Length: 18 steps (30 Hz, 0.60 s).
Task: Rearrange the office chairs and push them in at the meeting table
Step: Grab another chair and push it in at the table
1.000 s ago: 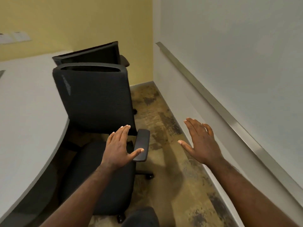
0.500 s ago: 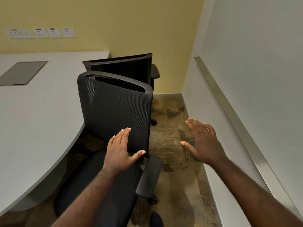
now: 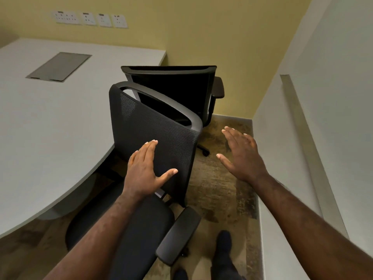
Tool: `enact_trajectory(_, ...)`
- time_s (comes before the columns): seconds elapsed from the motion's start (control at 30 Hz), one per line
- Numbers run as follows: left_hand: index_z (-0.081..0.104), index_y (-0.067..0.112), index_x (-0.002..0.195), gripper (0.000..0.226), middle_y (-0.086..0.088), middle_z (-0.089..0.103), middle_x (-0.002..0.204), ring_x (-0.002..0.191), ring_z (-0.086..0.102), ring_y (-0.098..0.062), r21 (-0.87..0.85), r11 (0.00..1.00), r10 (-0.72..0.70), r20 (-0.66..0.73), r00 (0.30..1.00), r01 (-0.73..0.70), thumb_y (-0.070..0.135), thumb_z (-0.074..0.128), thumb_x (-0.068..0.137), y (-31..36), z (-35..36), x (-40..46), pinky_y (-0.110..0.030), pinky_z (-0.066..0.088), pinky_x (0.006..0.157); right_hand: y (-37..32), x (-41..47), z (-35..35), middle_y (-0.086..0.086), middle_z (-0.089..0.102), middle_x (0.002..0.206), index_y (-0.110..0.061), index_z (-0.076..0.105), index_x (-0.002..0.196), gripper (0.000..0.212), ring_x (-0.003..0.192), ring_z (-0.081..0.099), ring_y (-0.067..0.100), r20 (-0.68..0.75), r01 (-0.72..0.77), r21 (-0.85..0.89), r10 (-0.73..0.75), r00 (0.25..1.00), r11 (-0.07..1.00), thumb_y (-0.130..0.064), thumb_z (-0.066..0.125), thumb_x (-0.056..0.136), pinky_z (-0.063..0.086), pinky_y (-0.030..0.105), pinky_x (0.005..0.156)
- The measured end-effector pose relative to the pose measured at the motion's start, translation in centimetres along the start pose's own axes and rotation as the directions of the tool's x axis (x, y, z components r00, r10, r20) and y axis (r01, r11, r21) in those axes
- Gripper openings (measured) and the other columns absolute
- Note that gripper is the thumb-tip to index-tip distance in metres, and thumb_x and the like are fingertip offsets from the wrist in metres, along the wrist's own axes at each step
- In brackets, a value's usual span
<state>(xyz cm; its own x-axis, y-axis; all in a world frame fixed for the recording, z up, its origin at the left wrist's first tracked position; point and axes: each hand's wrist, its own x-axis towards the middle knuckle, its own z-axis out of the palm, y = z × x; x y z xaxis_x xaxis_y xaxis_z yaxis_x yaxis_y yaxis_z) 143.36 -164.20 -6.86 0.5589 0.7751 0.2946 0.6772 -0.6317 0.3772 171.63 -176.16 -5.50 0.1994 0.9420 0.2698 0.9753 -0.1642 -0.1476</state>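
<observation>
A black mesh-backed office chair (image 3: 155, 126) stands turned sideways beside the curved edge of the white meeting table (image 3: 50, 122); its seat points toward me and its armrest (image 3: 177, 235) juts out at lower centre. My left hand (image 3: 145, 172) hovers open over the seat, in front of the backrest, fingers spread. My right hand (image 3: 242, 156) is open in the air to the right of the chair, over the floor. A second black chair (image 3: 173, 85) stands behind the first, near the table's far end.
A white wall with a metal rail (image 3: 302, 128) runs close along the right, leaving a narrow strip of mottled brown carpet (image 3: 218, 188). The yellow back wall carries sockets (image 3: 88, 19). A grey cable hatch (image 3: 58, 66) is set in the tabletop. My shoes (image 3: 224, 245) show below.
The view has shifted so the chairs sit further right and closer. The near chair's backrest has turned, with its armrest now lower. Both hands stay open and have risen slightly.
</observation>
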Motion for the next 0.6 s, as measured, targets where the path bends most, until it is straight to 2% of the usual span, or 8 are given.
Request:
enact_trajectory(0.27, 0.028, 0.018, 0.146, 0.097, -0.003, 0.038, 0.149, 0.139, 0.03, -0.019, 0.015, 0.984, -0.174, -0.093, 0.98, 0.176, 0.077, 0.052, 0.073, 4.7, 1.7, 6.6, -0.045, 0.031, 0.111, 5.3, 11.1, 2.0, 0.006, 0.028, 0.153, -0.015, 0.021, 0.147, 0.072, 0.14, 0.021, 0.019, -0.002, 0.209, 0.083, -0.209, 0.978, 0.974, -0.044, 0.053, 0.089, 0.015, 0.044, 0.113)
enact_trajectory(0.43, 0.026, 0.024, 0.147, 0.096, -0.001, 0.037, 0.15, 0.139, 0.027, -0.016, 0.052, 0.964, -0.254, -0.122, 0.96, 0.262, 0.08, 0.049, 0.073, 6.9, 2.6, 9.0, -0.036, 0.024, 0.111, 6.0, 16.5, 3.7, 0.006, 0.028, 0.153, -0.014, 0.022, 0.147, 0.074, 0.14, 0.022, 0.019, 0.011, 0.351, 0.132, -0.356, 0.935, 0.927, -0.043, 0.055, 0.088, 0.019, 0.046, 0.113)
enact_trajectory(0.6, 0.025, 0.025, 0.147, 0.094, 0.0, 0.036, 0.15, 0.14, 0.025, -0.014, 0.082, 0.947, -0.296, -0.149, 0.944, 0.31, 0.081, 0.046, 0.074, 7.4, 2.4, 10.0, -0.032, 0.021, 0.11, 5.1, 20.1, 4.6, 0.006, 0.029, 0.153, -0.014, 0.023, 0.147, 0.075, 0.14, 0.022, 0.02, -0.012, 0.435, 0.177, -0.44, 0.898, 0.883, -0.042, 0.058, 0.087, 0.018, 0.045, 0.113)
